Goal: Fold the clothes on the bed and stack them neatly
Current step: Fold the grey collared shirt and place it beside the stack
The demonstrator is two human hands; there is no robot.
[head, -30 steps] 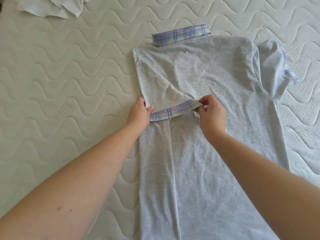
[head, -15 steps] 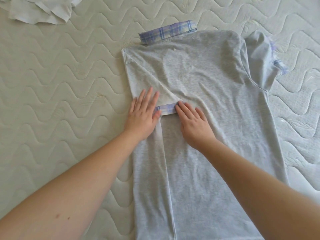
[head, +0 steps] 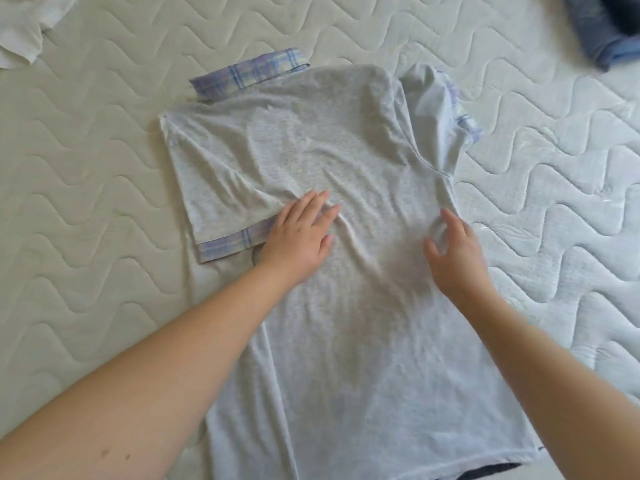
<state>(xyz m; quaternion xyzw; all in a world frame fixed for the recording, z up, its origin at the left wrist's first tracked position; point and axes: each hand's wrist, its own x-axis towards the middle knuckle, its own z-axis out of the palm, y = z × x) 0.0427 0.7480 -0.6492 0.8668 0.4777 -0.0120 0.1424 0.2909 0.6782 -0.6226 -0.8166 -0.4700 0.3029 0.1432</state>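
While left hand [head: 298,242] presses grey shirt [head: 346,306], right hand [head: 457,254] hovers.

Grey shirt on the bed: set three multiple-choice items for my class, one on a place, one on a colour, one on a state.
1. Where does the left hand rest?
A. on the folded sleeve's cuff
B. on the collar
C. on the mattress

2. What colour is the collar?
A. red
B. blue plaid
C. black

3. How is the far sleeve?
A. folded in
C. cut off
B. not yet folded

Answers: 1 A, fingers lie flat on the grey shirt at the cuff; 2 B, plaid shows; 3 B, it sticks out sideways beyond the right hand.
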